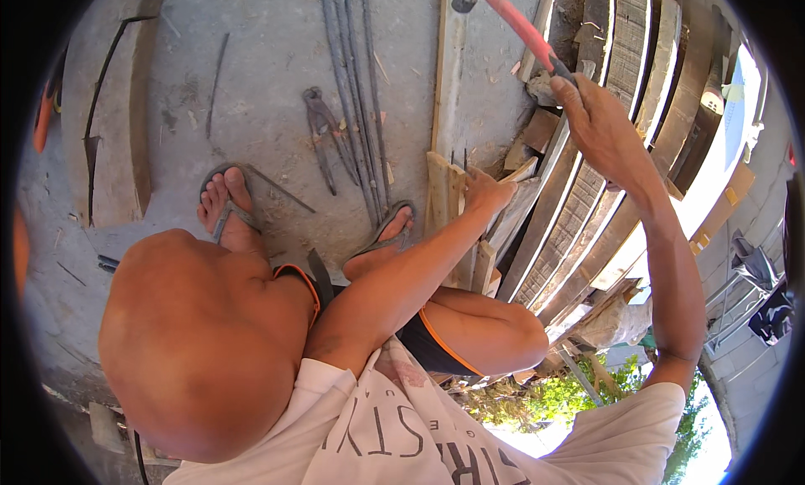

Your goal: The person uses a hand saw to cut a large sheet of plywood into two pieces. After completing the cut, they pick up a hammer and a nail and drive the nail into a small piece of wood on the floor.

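My right hand [597,126] is raised at the upper right, its fingers wrapped round the black grip of a hammer [521,25]. The hammer has a red handle, and its dark metal head reaches the top edge of the picture. Lower down, my left hand [486,191] is closed on the upper end of a wooden board [442,193] among several upright pieces. What lies under its fingers is partly hidden. The hammer is apart from the wood.
Long steel rods [356,91] lie on the concrete floor [260,74] beside pincers [323,137]. Thick timber [122,124] lies at the left. Stacked planks [629,57] crowd the right. A long board [446,74] runs ahead of my left hand. My feet wear flip-flops.
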Action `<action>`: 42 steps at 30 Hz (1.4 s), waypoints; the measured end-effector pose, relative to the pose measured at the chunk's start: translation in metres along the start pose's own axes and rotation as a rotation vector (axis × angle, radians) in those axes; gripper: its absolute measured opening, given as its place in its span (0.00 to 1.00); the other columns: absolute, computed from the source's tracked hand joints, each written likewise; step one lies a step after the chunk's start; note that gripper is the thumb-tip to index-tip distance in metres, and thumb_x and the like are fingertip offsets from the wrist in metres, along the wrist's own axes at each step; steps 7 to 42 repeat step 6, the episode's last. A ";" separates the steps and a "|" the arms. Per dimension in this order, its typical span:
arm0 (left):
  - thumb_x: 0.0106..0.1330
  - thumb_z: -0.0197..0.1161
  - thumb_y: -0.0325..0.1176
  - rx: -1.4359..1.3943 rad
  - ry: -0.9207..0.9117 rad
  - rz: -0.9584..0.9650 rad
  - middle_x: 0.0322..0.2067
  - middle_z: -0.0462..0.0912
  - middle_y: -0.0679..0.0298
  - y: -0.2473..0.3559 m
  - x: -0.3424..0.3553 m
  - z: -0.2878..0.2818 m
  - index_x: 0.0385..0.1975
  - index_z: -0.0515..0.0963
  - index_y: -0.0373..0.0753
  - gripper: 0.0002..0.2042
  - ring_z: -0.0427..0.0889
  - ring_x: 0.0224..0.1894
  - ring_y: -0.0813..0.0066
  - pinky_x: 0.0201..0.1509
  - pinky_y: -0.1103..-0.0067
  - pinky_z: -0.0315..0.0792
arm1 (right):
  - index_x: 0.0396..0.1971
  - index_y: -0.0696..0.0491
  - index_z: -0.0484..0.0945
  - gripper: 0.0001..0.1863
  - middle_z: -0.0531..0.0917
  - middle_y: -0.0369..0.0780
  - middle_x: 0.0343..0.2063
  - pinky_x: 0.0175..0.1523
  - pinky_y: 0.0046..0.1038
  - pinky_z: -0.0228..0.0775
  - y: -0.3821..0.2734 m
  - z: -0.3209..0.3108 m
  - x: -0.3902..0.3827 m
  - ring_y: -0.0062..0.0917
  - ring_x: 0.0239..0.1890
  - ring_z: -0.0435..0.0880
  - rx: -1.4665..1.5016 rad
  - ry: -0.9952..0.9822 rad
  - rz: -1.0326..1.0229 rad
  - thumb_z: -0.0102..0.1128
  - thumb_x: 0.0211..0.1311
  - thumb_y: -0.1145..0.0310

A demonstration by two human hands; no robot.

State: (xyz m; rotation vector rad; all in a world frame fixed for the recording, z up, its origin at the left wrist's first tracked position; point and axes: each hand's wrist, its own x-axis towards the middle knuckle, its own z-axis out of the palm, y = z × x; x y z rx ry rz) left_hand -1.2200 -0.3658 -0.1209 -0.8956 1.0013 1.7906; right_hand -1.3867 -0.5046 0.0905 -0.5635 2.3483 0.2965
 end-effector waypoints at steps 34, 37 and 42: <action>0.64 0.71 0.55 0.032 -0.052 0.018 0.84 0.41 0.51 -0.014 -0.015 0.000 0.83 0.36 0.35 0.59 0.45 0.84 0.42 0.81 0.37 0.46 | 0.50 0.65 0.80 0.29 0.86 0.62 0.43 0.57 0.51 0.76 0.032 0.020 -0.016 0.60 0.51 0.85 -0.206 -0.598 0.168 0.47 0.83 0.49; 0.64 0.71 0.55 0.032 -0.052 0.018 0.84 0.41 0.51 -0.014 -0.015 0.000 0.83 0.36 0.35 0.59 0.45 0.84 0.42 0.81 0.37 0.46 | 0.50 0.65 0.80 0.29 0.86 0.62 0.43 0.57 0.51 0.76 0.032 0.020 -0.016 0.60 0.51 0.85 -0.206 -0.598 0.168 0.47 0.83 0.49; 0.64 0.71 0.55 0.032 -0.052 0.018 0.84 0.41 0.51 -0.014 -0.015 0.000 0.83 0.36 0.35 0.59 0.45 0.84 0.42 0.81 0.37 0.46 | 0.50 0.65 0.80 0.29 0.86 0.62 0.43 0.57 0.51 0.76 0.032 0.020 -0.016 0.60 0.51 0.85 -0.206 -0.598 0.168 0.47 0.83 0.49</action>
